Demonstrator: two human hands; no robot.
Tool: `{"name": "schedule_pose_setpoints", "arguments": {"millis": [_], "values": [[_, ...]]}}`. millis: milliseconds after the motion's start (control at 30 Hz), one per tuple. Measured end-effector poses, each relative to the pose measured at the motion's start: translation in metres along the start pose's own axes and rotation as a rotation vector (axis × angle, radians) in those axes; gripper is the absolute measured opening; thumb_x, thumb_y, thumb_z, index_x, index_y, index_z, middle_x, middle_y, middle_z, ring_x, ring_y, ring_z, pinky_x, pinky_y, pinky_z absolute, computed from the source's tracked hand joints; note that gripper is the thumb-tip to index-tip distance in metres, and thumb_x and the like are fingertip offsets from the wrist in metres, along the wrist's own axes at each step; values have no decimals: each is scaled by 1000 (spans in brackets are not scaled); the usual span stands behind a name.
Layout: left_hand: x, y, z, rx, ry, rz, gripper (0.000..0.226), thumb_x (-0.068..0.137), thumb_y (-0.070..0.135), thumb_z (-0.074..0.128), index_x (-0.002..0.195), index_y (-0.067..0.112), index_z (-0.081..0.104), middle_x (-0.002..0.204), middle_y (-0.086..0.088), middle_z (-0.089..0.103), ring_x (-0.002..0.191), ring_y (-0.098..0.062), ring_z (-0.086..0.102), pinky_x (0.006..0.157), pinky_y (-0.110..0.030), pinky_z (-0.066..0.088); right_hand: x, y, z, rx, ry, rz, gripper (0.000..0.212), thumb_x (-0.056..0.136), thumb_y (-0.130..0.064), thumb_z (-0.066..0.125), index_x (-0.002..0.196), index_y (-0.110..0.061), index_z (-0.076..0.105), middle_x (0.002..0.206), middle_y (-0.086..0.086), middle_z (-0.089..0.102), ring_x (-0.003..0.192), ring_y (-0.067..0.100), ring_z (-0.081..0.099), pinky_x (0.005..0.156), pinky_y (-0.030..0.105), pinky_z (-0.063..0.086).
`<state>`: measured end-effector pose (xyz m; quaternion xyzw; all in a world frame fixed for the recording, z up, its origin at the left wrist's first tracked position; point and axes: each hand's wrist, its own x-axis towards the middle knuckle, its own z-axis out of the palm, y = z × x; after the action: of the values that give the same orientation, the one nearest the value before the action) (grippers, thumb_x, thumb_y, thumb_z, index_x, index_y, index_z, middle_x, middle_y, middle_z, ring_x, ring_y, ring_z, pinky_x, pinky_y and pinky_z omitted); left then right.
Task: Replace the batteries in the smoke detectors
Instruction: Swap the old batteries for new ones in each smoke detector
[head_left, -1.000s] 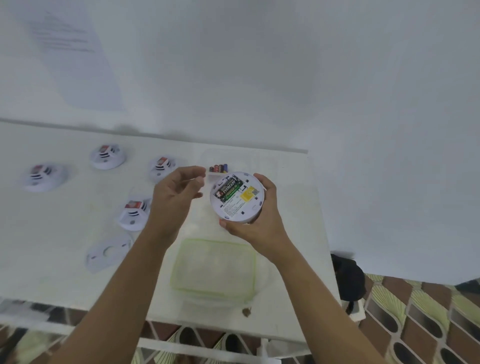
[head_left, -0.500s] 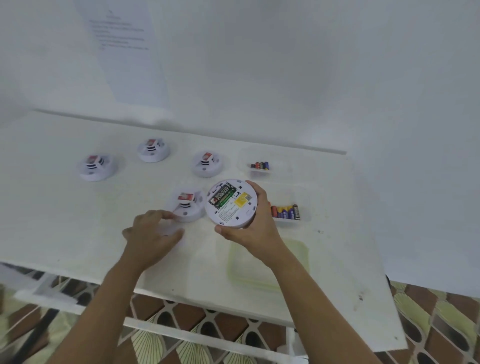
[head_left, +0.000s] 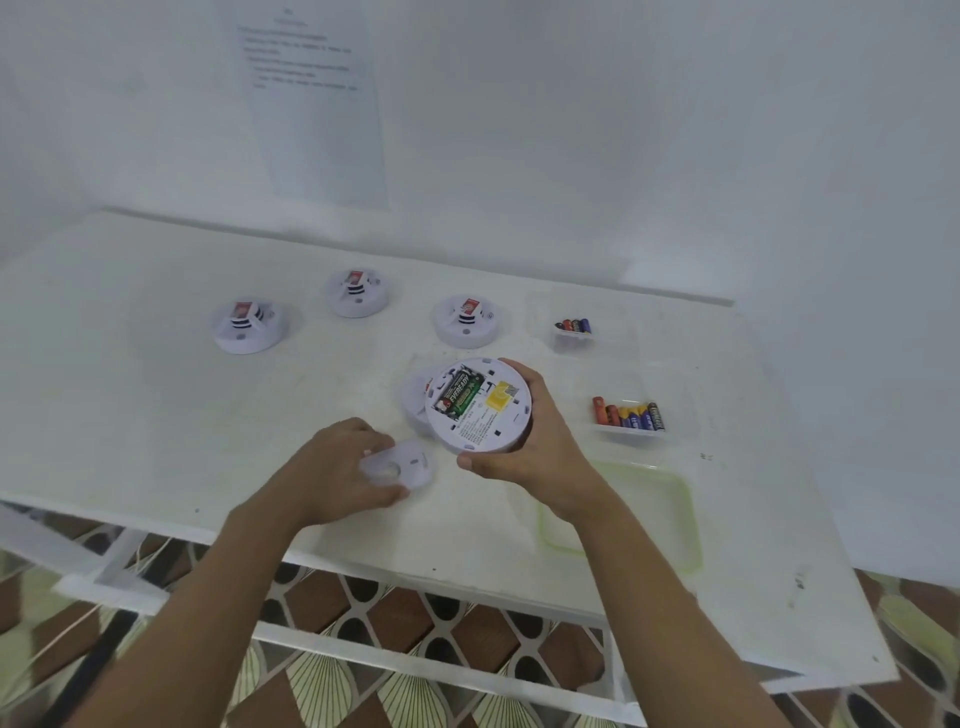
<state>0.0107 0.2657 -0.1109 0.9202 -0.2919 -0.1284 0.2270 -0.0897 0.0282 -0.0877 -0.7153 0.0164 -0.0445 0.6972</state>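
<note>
My right hand (head_left: 540, 452) grips a round white smoke detector (head_left: 478, 405) above the table, its back turned up, with a green battery (head_left: 462, 397) seated in its compartment. My left hand (head_left: 337, 478) grips the detector's flat round white back plate (head_left: 402, 467) at the table surface. A fourth detector (head_left: 413, 400) lies half hidden behind the held one. Three more white smoke detectors (head_left: 247, 325) (head_left: 357, 293) (head_left: 467, 319) sit further back on the table.
Two clear trays hold loose batteries, one at the far right (head_left: 571, 330), one nearer (head_left: 628, 415). A pale green lid (head_left: 649, 514) lies flat under my right forearm. The white table (head_left: 130, 415) ends close in front; a paper sheet (head_left: 317, 104) hangs on the wall.
My left hand dropped from beside the held detector to the table and took hold of the back plate. The right hand kept the detector; the view shifted right.
</note>
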Motion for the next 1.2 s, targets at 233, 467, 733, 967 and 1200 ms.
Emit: {"name": "schedule_pose_setpoints", "arguments": {"millis": [233,467,733,967,1200], "values": [[-11,6,-32,-397,423,82,51,67,54,74,109,26,68,100,15,67,87,-5,62,77,-19,51,-1,-9,6,-53,-101,33,93,70,14,83,144,-25,41,133,-9,58,123,10,57,79,32,59],[-15,46,-62,-216,370,417,60,66,52,77,116,21,69,104,9,63,92,-9,61,78,-12,43,2,-20,11,-80,-242,61,95,69,17,82,144,-24,42,129,-7,61,121,14,61,79,29,58],[-13,61,-58,-13,211,422,75,64,69,59,130,32,61,106,20,46,99,-1,39,85,-13,30,7,-24,13,-143,-275,25,97,67,13,85,146,-23,41,136,1,57,124,15,58,91,37,58],[-8,60,-57,-50,175,342,72,66,71,60,129,36,62,111,20,49,106,-7,45,92,-28,37,10,-25,9,-148,-288,27,97,68,11,86,146,-24,42,137,1,56,124,18,59,84,35,60],[-8,62,-56,-65,123,334,64,74,60,63,135,39,56,122,24,42,113,-3,36,98,-28,30,11,-28,4,-143,-276,13,93,64,9,89,141,-25,50,130,0,61,119,22,61,76,41,62]]}}
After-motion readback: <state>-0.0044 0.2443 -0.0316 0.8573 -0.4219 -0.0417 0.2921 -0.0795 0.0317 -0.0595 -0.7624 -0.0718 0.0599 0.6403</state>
